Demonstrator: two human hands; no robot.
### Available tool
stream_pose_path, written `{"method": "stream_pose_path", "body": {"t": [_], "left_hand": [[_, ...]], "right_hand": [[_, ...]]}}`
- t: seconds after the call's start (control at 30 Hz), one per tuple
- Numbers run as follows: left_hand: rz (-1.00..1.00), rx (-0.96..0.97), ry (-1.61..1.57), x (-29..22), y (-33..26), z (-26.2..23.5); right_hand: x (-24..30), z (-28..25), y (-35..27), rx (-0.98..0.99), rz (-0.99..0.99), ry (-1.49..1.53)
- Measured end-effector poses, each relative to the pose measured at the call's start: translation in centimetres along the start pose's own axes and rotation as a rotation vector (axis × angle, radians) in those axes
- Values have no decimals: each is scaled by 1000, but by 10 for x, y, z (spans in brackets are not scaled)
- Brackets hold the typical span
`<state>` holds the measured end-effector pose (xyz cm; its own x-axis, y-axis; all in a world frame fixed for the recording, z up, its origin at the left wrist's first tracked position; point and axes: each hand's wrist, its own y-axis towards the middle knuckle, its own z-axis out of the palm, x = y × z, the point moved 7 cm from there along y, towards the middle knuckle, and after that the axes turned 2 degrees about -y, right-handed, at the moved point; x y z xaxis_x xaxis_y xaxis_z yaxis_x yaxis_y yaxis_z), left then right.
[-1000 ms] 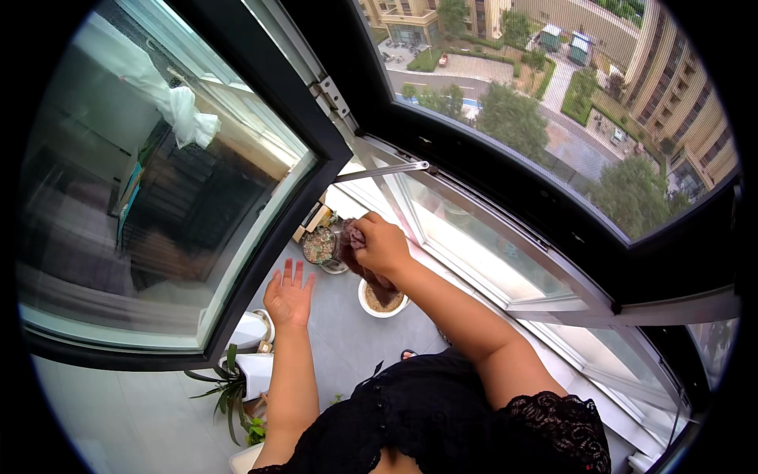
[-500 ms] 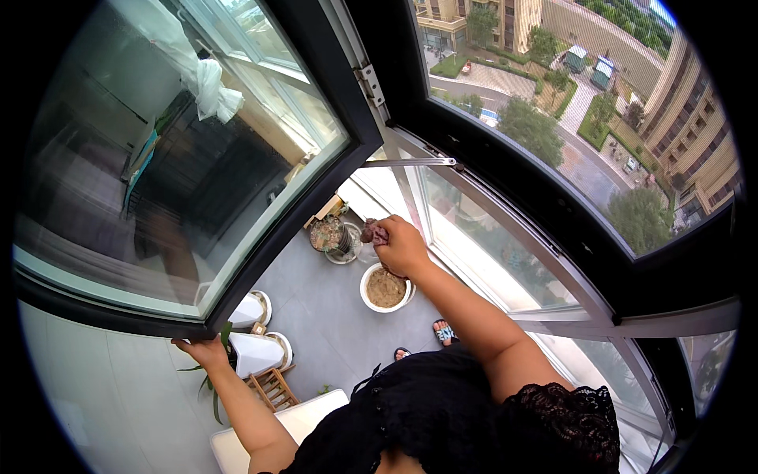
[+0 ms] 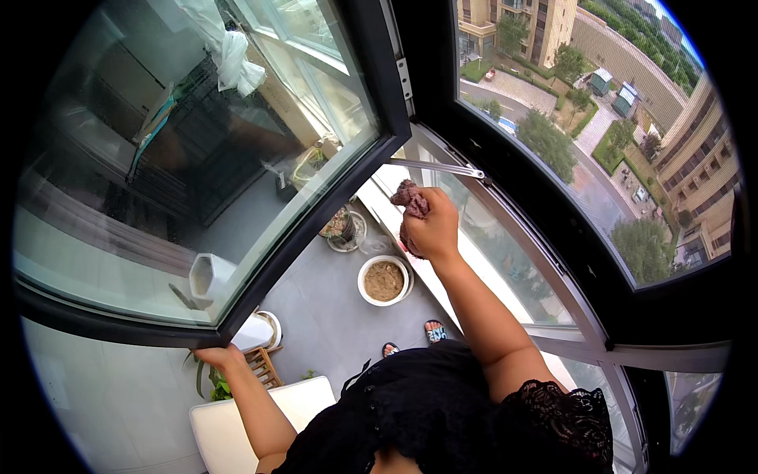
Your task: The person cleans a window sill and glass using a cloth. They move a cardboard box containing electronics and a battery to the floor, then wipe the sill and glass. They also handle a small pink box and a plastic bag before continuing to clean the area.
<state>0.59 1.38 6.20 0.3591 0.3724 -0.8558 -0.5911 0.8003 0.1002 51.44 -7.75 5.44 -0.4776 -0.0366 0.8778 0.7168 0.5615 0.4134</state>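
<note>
My right hand (image 3: 433,225) is closed around a crumpled brownish-purple rag (image 3: 412,200), part of which bulges out above the fist and part hangs below it. It is raised in front of me, beside the sill and the lower window panes. My left hand (image 3: 219,357) grips the lower corner of an open window sash (image 3: 126,333) with a black frame; some of its fingers are hidden by the frame. A metal stay arm (image 3: 438,167) links the sash to the fixed frame.
On the grey floor (image 3: 316,300) stand a white pot of soil (image 3: 384,281) and a potted plant (image 3: 339,224). A cream padded seat (image 3: 229,426) and a wooden rack (image 3: 263,367) are at lower left. Outside, far below, are trees (image 3: 537,142) and buildings.
My right hand with the rag has moved up and to the right, toward the window frame. The view has shifted, and my left hand stays on the sash corner.
</note>
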Motion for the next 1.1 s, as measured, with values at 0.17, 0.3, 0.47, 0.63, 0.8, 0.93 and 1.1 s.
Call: {"method": "stream_pose_path", "body": {"t": [0.17, 0.3, 0.47, 0.63, 0.8, 0.93, 1.1], "left_hand": [[21, -50, -18, -7, -27, -9], [7, -94, -11, -14, -57, -9], [16, -108, -34, -18, -76, -22], [128, 25, -66, -21, -70, -28], [68, 395, 120, -14, -64, -58], [103, 493, 353, -29, -91, -40], [176, 509, 537, -36, -108, -58]], "right_hand": [[4, -10, 5, 38, -15, 24], [5, -14, 5, 72, -35, 66], [1, -16, -3, 94, -19, 91], [3, 7, -41, 174, 80, 177], [33, 35, -104, 246, 131, 224], [55, 45, -153, 278, 128, 234], [117, 46, -214, 359, -13, 356]]}}
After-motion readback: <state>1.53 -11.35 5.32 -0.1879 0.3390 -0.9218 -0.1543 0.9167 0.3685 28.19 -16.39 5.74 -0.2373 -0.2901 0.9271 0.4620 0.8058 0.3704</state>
